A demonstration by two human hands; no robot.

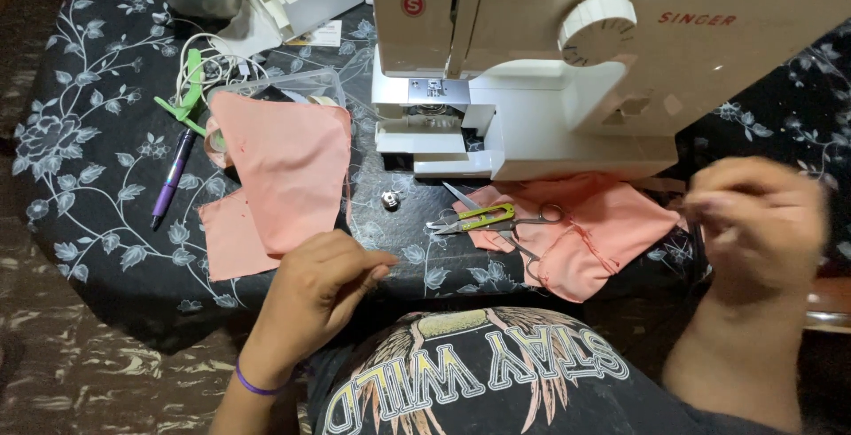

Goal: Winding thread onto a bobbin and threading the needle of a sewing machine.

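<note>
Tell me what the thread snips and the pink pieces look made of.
Thread snips: likely metal blades, grey and shiny at the tips, with a yellow-green handle that looks like plastic, smooth and glossy. Pink pieces, one on the left and one by the sewing machine: woven cloth, matte; they fold softly and the right one shows a frayed, stitched edge.

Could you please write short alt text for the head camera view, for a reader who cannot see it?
A person's left hand and blurred right hand, fingers pinched, hover at the near edge of a black floral-patterned tablecloth, before a white sewing machine. Salmon-pink fabric pieces, yellow-green thread snips, a small metal bobbin and a purple pen lie there.
</note>
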